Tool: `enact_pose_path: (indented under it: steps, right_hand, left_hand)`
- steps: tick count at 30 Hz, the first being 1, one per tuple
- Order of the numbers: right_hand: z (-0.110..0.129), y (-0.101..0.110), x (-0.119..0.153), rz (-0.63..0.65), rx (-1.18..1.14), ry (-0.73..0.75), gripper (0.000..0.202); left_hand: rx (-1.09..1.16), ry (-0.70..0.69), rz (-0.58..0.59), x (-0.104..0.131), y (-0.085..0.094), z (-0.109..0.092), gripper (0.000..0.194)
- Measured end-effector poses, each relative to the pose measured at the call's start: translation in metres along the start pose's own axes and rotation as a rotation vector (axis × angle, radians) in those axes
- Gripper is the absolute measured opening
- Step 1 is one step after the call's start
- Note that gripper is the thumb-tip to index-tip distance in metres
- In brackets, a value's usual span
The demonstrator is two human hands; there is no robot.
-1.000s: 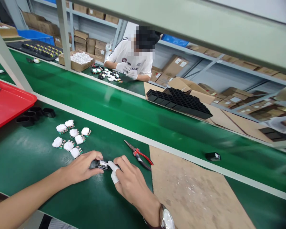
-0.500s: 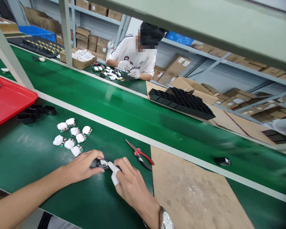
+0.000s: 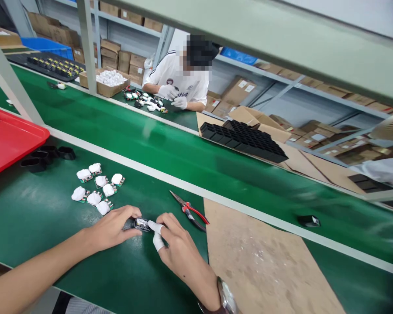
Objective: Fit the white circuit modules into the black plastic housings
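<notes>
My left hand grips a small black oval plastic housing between thumb and fingers, its open end turned toward me. A circuit board with pale parts shows inside the opening. At the right side of the rim is my right hand, white finger cots on its thumb and index finger. The index tip presses the rim, and the thumb is close below it. Up and left of my left hand lie several circuit boards topped with white putty-like lumps. Red-handled long-nose pliers rest to the right.
A red tray and several black housings are at the left. Brown cardboard covers the bench at right. Beyond a pale rail runs a green belt carrying one black housing. Across it, a gloved co-worker handles parts.
The view has shifted slightly. The lone black housing has moved a little right along the belt. My right index finger has shifted slightly at the rim; my left hand keeps its hold.
</notes>
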State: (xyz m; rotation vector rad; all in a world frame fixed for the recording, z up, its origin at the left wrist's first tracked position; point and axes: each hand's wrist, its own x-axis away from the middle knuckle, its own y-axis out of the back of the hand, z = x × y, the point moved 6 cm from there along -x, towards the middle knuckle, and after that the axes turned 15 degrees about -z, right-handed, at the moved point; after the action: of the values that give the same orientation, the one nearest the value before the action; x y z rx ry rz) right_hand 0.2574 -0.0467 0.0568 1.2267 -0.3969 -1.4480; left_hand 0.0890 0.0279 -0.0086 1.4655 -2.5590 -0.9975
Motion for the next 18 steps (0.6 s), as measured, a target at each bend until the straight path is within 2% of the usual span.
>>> enact_pose_path:
  steps: [5, 10, 14, 16, 18]
  right_hand:
    - [0.001, 0.0, 0.002, 0.0, -0.007, -0.003, 0.024]
    - [-0.003, 0.006, 0.001, -0.036, -0.018, 0.001, 0.026]
    - [-0.034, 0.008, 0.01, -0.155, 0.004, -0.043, 0.032]
    - [-0.051, 0.002, 0.018, -0.165, 0.125, -0.045, 0.032]
    - [-0.059, -0.003, 0.024, -0.151, 0.215, -0.038, 0.032]
  left_hand:
    - [-0.011, -0.022, -0.011, 0.0, 0.0, -0.001, 0.032]
    - [-0.029, -0.121, -0.037, 0.0, 0.003, -0.006, 0.03]
    - [-0.033, -0.348, -0.055, 0.0, 0.005, -0.02, 0.024]
    - [-0.034, -0.446, -0.085, 0.0, 0.007, -0.026, 0.024]
    - [-0.038, -0.476, -0.106, 0.0, 0.007, -0.028, 0.023]
